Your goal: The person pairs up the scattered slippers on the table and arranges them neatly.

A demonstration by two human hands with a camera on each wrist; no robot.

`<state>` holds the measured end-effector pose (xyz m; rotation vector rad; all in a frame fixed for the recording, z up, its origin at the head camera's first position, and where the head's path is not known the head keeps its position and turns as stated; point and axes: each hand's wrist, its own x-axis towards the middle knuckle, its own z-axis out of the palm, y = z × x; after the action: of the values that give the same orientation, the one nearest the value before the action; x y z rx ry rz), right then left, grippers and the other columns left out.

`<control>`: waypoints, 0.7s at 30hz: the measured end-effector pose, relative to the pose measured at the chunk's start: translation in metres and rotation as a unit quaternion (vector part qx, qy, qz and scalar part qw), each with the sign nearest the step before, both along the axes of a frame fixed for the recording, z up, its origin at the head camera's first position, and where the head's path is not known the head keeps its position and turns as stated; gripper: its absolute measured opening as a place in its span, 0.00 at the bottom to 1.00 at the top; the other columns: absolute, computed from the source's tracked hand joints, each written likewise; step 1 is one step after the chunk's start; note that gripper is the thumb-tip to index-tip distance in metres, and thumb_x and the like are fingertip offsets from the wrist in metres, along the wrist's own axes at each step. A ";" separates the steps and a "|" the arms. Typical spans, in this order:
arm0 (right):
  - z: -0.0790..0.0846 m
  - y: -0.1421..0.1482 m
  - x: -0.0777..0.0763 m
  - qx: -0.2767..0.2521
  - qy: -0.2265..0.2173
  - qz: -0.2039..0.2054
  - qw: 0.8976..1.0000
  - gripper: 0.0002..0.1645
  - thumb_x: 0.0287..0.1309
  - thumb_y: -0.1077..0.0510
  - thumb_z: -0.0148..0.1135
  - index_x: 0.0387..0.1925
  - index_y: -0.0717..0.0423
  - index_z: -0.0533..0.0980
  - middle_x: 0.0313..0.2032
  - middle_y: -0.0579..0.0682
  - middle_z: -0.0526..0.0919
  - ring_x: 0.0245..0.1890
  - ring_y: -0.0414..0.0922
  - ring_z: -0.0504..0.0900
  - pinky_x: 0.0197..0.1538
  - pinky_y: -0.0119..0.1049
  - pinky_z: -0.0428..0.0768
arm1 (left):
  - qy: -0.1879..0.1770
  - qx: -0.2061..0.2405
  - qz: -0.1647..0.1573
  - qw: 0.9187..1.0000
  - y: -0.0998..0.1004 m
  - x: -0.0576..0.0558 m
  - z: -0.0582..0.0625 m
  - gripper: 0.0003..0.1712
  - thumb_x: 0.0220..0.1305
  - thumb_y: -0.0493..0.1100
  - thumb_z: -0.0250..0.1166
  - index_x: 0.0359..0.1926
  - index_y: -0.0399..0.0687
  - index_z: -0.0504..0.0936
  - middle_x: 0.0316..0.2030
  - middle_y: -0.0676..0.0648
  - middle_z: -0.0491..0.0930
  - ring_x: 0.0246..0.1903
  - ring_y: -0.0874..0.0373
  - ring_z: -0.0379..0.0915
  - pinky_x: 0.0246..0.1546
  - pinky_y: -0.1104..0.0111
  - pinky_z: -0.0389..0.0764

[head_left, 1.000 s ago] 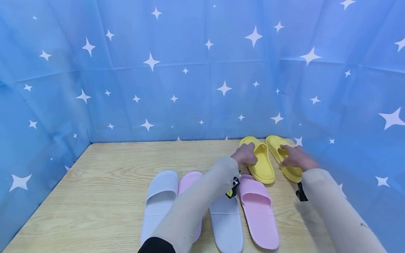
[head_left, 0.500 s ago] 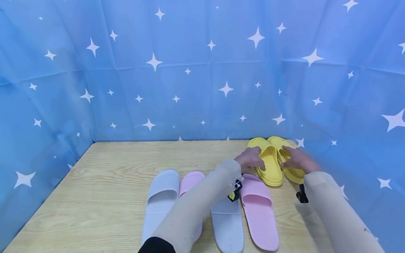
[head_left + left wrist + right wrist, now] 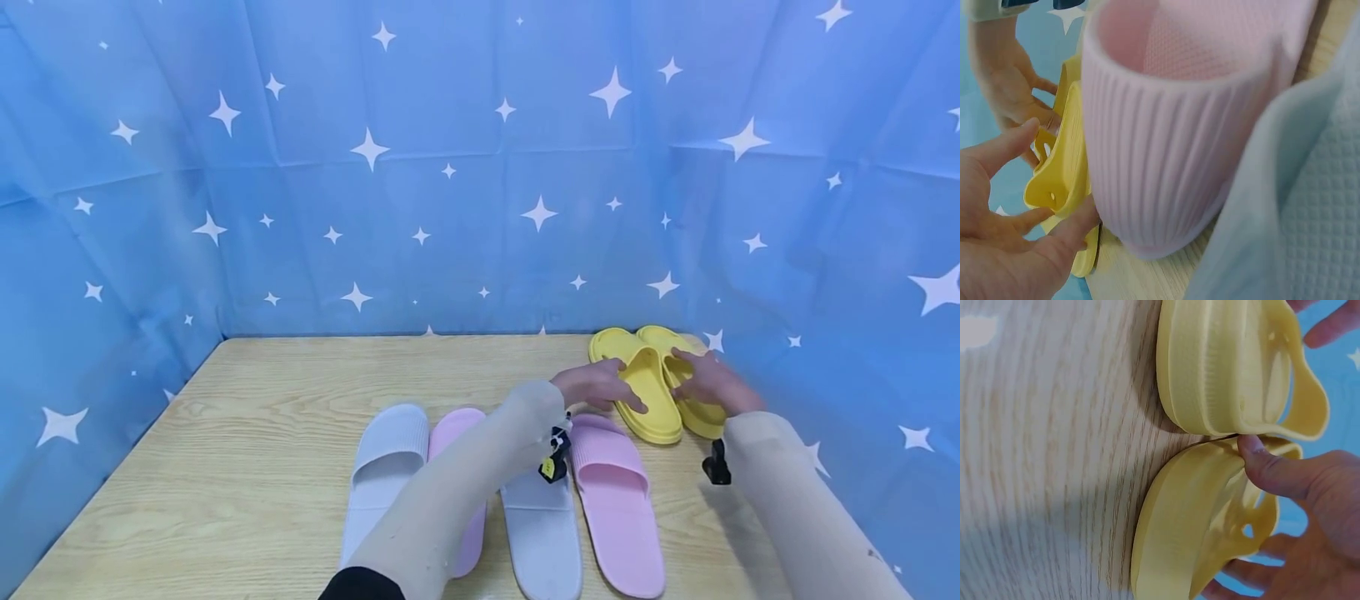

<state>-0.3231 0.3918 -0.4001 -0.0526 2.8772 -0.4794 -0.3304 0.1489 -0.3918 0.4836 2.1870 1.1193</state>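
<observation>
Two yellow slippers lie side by side at the back right of the table, toes towards the curtain. My left hand (image 3: 598, 386), fingers extended and spread, is at the outer side of the left yellow slipper (image 3: 652, 410). In the left wrist view its thumb and fingertips are right at that slipper's edge. My right hand (image 3: 712, 385) is around the right yellow slipper (image 3: 703, 417). The right wrist view shows its thumb (image 3: 1272, 472) on the slipper's inner edge, against the other slipper, and its fingers on the far side of the strap.
Nearer on the wooden table (image 3: 247, 467) lie a grey-blue slipper (image 3: 378, 483), a pink slipper (image 3: 471, 542), a second grey-blue slipper (image 3: 543, 542) and a second pink slipper (image 3: 622, 525). My left sleeve partly covers them. A blue star-patterned curtain (image 3: 450, 217) closes off the back and sides.
The left yellow slipper has slid right, closing the gap to the right one. My left hand followed, then its fingers straightened and eased back slightly. The right hand has barely moved.
</observation>
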 end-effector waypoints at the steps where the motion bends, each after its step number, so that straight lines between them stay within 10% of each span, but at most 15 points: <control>1: -0.001 0.001 0.000 -0.004 0.000 0.000 1.000 0.55 0.61 0.53 0.69 0.79 0.66 0.49 0.68 0.94 0.32 0.67 0.89 0.42 0.67 0.79 0.60 | 0.004 -0.005 -0.002 1.000 -0.001 -0.001 -0.001 0.52 0.60 0.50 0.76 0.80 0.57 0.58 0.80 0.54 0.57 0.73 0.54 0.66 0.73 0.62 0.71; 12: -0.010 0.005 0.007 -0.066 0.026 0.026 0.997 0.52 0.67 0.55 0.65 0.78 0.69 0.45 0.66 0.93 0.22 0.65 0.92 0.39 0.66 0.83 0.52 | -0.032 0.020 -0.024 0.999 -0.053 -0.007 0.015 0.50 0.64 0.50 0.73 0.81 0.56 0.57 0.81 0.49 0.55 0.75 0.42 0.63 0.67 0.55 0.78; 21: -0.005 0.008 0.007 -0.041 0.028 0.055 0.997 0.53 0.68 0.51 0.64 0.79 0.69 0.45 0.65 0.95 0.26 0.64 0.94 0.41 0.64 0.84 0.52 | 0.045 0.036 -0.037 0.998 -0.124 0.013 0.036 0.43 0.66 0.55 0.72 0.77 0.61 0.64 0.78 0.44 0.60 0.72 0.49 0.68 0.63 0.56 0.81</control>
<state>-0.3164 0.3995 -0.4046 -0.2410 2.8879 -0.5843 -0.3169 0.0249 -0.3555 0.6525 2.1926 1.1602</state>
